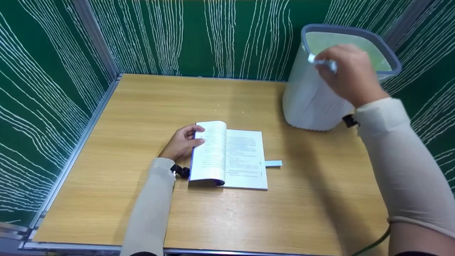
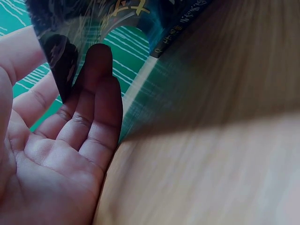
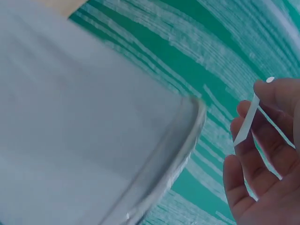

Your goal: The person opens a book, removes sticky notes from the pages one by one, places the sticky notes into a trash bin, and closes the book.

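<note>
An open book (image 1: 245,160) lies on the table, its left pages and dark cover curled up and over. My left hand (image 1: 179,144) grips that lifted side at its outer edge, thumb on the page and fingers behind the cover (image 2: 58,51). From the right edge of the book a pale blue strip (image 1: 273,163) sticks out. High at the right, my right hand (image 1: 350,71) pinches a small whitish strip (image 3: 247,123) between thumb and fingertips. In the head view this hand overlaps the near rim of a white bin (image 1: 312,99).
The bin has a grey rim (image 1: 384,42) and a pale liner inside, and stands at the table's back right. Tiny white specks (image 1: 243,112) lie on the wooden table (image 1: 149,106) behind the book. Green walls (image 1: 195,39) with white wavy lines enclose the table's back and sides.
</note>
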A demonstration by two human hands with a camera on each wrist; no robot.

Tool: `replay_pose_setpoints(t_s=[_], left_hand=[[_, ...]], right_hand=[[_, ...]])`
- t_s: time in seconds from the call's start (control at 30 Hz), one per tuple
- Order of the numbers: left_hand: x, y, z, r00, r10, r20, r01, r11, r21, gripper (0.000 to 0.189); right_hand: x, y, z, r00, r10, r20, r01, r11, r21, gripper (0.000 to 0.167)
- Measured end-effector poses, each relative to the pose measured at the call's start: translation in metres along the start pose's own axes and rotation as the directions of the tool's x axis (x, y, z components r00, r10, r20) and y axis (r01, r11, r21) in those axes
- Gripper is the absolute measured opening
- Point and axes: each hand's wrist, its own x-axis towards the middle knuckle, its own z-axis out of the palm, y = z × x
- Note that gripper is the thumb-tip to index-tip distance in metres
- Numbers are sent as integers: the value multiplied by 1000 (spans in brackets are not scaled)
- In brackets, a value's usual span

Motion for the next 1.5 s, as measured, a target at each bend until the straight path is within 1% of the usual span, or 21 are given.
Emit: replay_pose_setpoints(t_s=[0.13, 0.27, 0.4, 0.53, 0.7, 0.77, 0.83, 0.9, 0.97, 1.07, 1.17, 1.2, 1.27, 1.33, 1.43, 1.5], left_hand=[[0, 0, 0, 1000, 3, -4, -3, 1000, 29, 38], [0, 0, 0, 1000, 9, -2, -9, 999, 36, 37], [0, 0, 0, 1000, 20, 1, -20, 999, 28, 38], [1, -2, 0, 1000, 23, 1, -23, 999, 26, 38], [0, -1, 0, 999, 29, 13, -29, 1000, -1, 38], [0, -1, 0, 999, 32, 17, -32, 999, -11, 38], [0, -1, 0, 999, 33, 16, -33, 999, -10, 38], [0, -1, 0, 999, 32, 16, -32, 999, -11, 38], [0, -1, 0, 999, 30, 15, -30, 1000, -5, 38], [0, 0, 1, 999, 32, 13, -32, 999, -3, 38], [0, 0, 1, 999, 36, 9, -36, 999, 2, 39], [0, 0, 1, 999, 36, 8, -36, 999, 1, 39], [0, 1, 1, 999, 36, 6, -36, 999, -2, 39], [-1, 0, 1, 999, 31, 5, -31, 999, -6, 38], [-1, 0, 2, 1000, 24, 3, -24, 1000, -13, 38], [-1, 0, 2, 1000, 21, 2, -21, 1000, -12, 39]], right_hand=[[9, 11, -8, 992, 129, 8, -128, 992, -20, 26], [15, 22, -10, 969, 241, 54, -240, 971, -27, 31], [20, 34, -10, 949, 304, 87, -303, 953, -32, 33], [22, 43, -6, 933, 343, 108, -341, 939, -39, 34], [21, 46, -4, 938, 336, 88, -331, 942, -63, 33], [20, 45, -5, 942, 328, 67, -324, 944, -62, 32], [19, 40, -6, 942, 334, 46, -332, 942, -50, 32], [16, 34, -5, 946, 324, 4, -324, 946, -34, 31], [11, 28, -2, 955, 292, -55, -293, 956, -9, 29], [-2, 19, 9, 966, 218, -139, -216, 976, 32, 24], [-21, 7, 25, 976, 167, -140, -156, 984, 81, 19], [-29, 2, 31, 980, 161, -115, -150, 984, 99, 18], [-46, -8, 45, 986, 160, -40, -153, 978, 140, 17], [-64, -16, 61, 987, 157, 42, -162, 970, 180, 15], [-90, -26, 86, 968, 172, 180, -213, 947, 241, 13], [-107, -32, 104, 957, 161, 241, -221, 943, 250, 13]])
